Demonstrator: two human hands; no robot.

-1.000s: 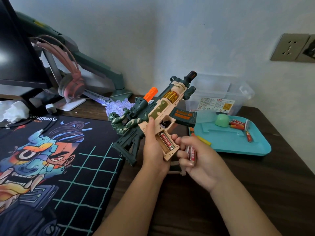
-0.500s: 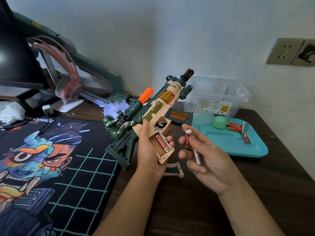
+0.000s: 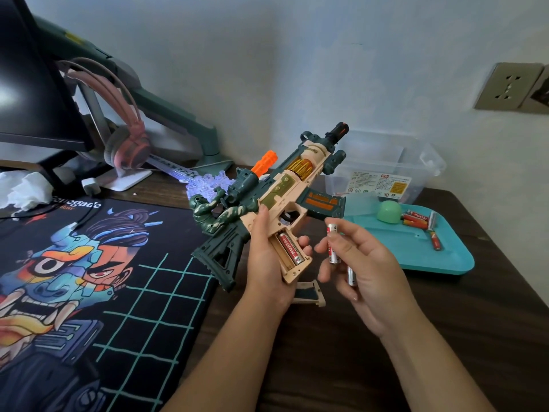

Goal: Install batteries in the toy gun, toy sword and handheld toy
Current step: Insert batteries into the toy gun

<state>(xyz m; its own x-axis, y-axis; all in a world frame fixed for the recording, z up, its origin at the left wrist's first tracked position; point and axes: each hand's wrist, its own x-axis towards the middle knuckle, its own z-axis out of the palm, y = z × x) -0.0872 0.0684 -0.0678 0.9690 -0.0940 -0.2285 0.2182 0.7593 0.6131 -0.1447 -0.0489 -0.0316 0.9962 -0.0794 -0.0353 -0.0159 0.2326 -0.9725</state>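
Black monitor (image 3: pixel 29 84) at the far left edge, crumpled white tissue (image 3: pixel 23 190) below it on the dark wooden desk (image 3: pixel 326 352). Next along, pink headphones (image 3: pixel 127 144) hung on a white stand (image 3: pixel 130 176), grey-green monitor arm (image 3: pixel 166 114) behind. Printed mouse mat (image 3: pixel 89 278) with a masked face over the desk's left half. Further right, translucent toy sword (image 3: pixel 190 176) flat on the desk near the wall, its hilt partly hidden behind the toy gun (image 3: pixel 285 185).

Toy gun raised off the desk at centre, muzzle tilted up and to the right, stock down toward the mat, green soldier figure (image 3: pixel 205 212) on its near side. Left hand (image 3: pixel 267 263) wrapped round the gun's grip, thumb on the near face, fingertips (image 3: pixel 306 243) curled round the far edge. Battery bay (image 3: pixel 282 257) in the grip open, one red battery (image 3: pixel 289 248) seated on its right side, slot beside it unfilled. Loose bay cover (image 3: pixel 307 292) flat on the desk just below the grip.

Right hand (image 3: pixel 368 275) just beside the grip and apart from it, palm up, fingers half curled. One upright battery (image 3: pixel 332 242) pinched between thumb and forefingers, second battery (image 3: pixel 351 275) held lower against the palm.

Beyond, teal tray (image 3: pixel 416 257) on the desk, carrying a rounded green handheld toy (image 3: pixel 388 212) near its far edge and several loose batteries (image 3: pixel 414 220) beside it. Clear plastic box (image 3: pixel 386 162) with a printed label behind the tray, against the wall. Grey wall socket (image 3: pixel 505 87) high at the far right.
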